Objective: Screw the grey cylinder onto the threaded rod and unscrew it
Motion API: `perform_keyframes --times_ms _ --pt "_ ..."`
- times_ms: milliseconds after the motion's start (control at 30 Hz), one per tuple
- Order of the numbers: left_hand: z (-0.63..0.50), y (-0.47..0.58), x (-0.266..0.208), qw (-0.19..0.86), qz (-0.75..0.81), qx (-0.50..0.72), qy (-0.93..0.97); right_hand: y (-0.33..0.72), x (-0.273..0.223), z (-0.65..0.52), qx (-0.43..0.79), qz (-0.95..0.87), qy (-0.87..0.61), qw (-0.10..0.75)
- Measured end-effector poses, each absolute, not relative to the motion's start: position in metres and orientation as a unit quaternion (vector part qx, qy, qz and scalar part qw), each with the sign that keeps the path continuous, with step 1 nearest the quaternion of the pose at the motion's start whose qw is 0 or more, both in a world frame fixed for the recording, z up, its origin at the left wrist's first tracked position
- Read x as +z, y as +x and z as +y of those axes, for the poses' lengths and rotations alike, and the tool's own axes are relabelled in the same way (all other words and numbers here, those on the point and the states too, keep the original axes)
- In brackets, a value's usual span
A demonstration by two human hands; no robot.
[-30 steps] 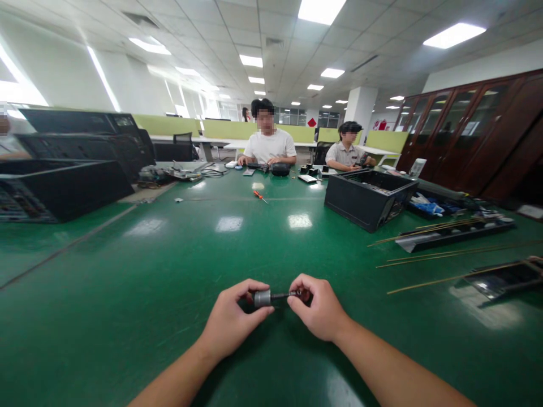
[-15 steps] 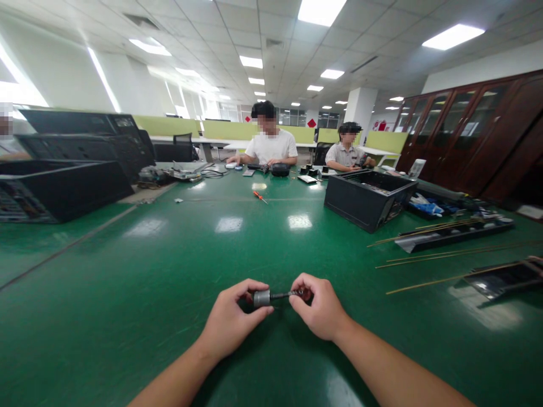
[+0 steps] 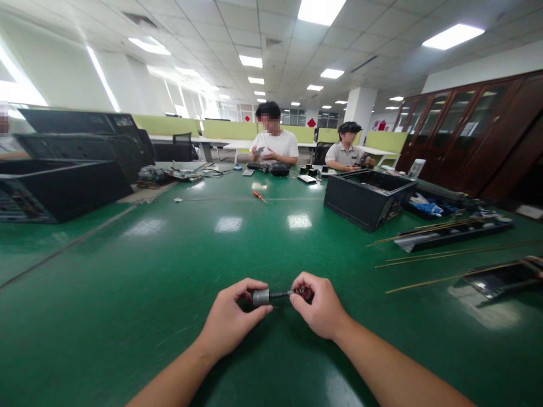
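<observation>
Head view: my left hand (image 3: 231, 314) is clamped on the grey cylinder (image 3: 261, 297) of a shafted part (image 3: 279, 295); my right hand (image 3: 320, 308) pinches its other end. Part lies crosswise between both hands, over the green table (image 3: 203, 249); table contact unclear. Orange screwdriver (image 3: 258, 195) well beyond.

On my feed I see a left grip (image 3: 231, 314) and a right grip (image 3: 323, 308), both bare human hands, their narrow wrists (image 3: 202, 351) widening into smooth, bare forearms (image 3: 392, 364) cropped by my view's lower edge.
</observation>
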State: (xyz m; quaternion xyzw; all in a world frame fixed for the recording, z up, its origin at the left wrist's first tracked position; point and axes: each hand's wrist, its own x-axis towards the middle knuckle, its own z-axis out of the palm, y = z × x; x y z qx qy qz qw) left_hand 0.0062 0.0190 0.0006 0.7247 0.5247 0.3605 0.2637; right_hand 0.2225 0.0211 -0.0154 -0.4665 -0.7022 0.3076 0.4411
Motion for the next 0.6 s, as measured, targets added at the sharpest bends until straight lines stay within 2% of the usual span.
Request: perform_keyframes --times_ms 600 --pt "0.0181 0.0067 0.0018 0.28 0.527 0.356 0.719 0.2236 -0.0123 0.0205 0.304 -0.7 -0.47 0.444"
